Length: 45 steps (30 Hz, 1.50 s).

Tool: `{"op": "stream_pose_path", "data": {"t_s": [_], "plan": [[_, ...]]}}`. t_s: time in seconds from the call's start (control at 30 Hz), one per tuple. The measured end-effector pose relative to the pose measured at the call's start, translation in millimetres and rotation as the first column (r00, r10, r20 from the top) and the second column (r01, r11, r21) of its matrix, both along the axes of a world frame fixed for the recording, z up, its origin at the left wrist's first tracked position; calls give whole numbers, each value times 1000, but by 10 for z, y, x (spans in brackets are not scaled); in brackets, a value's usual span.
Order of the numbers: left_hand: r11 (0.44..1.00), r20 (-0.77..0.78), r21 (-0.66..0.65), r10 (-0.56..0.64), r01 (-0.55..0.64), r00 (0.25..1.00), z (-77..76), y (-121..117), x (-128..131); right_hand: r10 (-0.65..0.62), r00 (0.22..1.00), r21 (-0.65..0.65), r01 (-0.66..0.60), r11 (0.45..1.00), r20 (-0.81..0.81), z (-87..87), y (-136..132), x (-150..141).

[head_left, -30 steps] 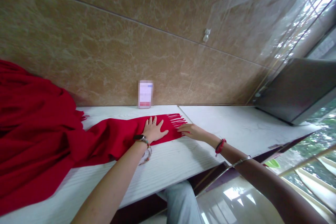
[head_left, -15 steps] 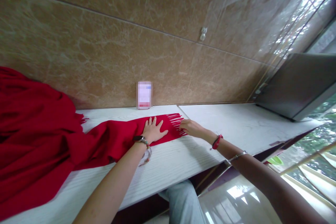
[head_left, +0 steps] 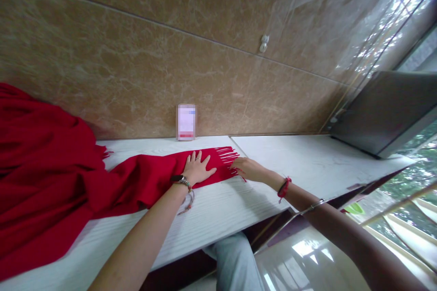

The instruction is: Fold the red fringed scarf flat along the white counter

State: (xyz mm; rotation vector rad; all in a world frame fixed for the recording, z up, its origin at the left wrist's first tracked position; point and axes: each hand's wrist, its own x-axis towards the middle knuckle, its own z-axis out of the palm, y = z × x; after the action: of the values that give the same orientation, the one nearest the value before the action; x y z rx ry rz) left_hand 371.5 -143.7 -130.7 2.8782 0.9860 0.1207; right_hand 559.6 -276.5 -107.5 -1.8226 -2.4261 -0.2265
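A red scarf (head_left: 164, 166) lies along the white countertop, its fringed end (head_left: 227, 154) spread toward the right. My left hand (head_left: 198, 170) rests flat on the scarf just short of the fringe, fingers spread, pressing on the cloth. At the lower part of the fringe is my right hand (head_left: 251, 169), its loosely bent fingers a little apart over the strands. A few strands stick out below those fingers. Whether any strand sits between the fingertips is hard to see.
The bulk of the red cloth (head_left: 41, 182) is heaped at the left. A phone (head_left: 186, 122) leans upright against the brown tiled wall (head_left: 136, 77). A dark grey box-shaped appliance (head_left: 382, 111) stands at the counter's right end. The white counter's front edge (head_left: 218, 238) runs above my knee.
My right hand's fingers have loosened at the fringe, and some lower strands have shifted outward. My left hand stays flat on the scarf. The view has shifted slightly.
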Motion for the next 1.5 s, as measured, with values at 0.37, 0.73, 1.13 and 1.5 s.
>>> {"op": "stream_pose_path", "data": {"t_s": [0.37,0.73,1.13,1.5], "plan": [[1000,-1,1,2,-2,1000,0,0,0,-82,995,-45,84,995,58,53,36,-143],[1000,17,-20,-3,4,1000,6,-2,-11,-405,889,35,407,913,214,89,-67,245],[1000,12,8,-3,3,1000,-29,13,-1,-58,998,71,59,996,-17,-502,57,86],[997,-11,60,55,-54,998,-7,-40,-65,-107,993,127,113,985,-52,-350,588,-245]]}}
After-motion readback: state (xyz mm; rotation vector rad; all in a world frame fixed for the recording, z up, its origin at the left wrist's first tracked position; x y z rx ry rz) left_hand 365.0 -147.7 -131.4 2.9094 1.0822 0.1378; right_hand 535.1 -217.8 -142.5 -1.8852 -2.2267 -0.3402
